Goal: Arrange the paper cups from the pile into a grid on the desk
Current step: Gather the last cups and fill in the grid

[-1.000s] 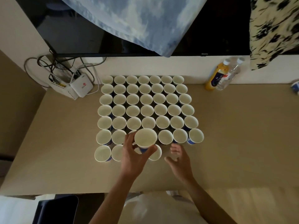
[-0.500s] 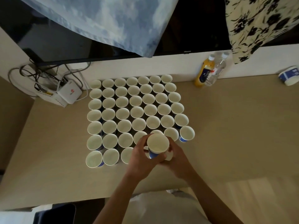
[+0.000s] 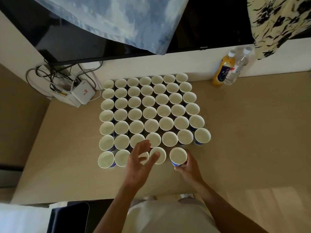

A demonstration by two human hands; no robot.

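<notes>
Several white paper cups with blue print stand mouth-up in a tight grid on the beige desk. The nearest row holds cups from the left end up to one cup at its right end. My right hand grips that cup from its near right side, low on the desk. My left hand hovers with fingers spread and holds nothing, over the near row, partly hiding one cup there. No loose pile of cups shows.
An orange drink bottle and a clear water bottle stand at the back right by the wall. A white router with cables sits at the back left. A dark screen with draped cloth hangs above. Bare desk lies right of the grid.
The cup went from my left hand to my right, which has moved it right to the end of the near row. My left hand let go and spread open.
</notes>
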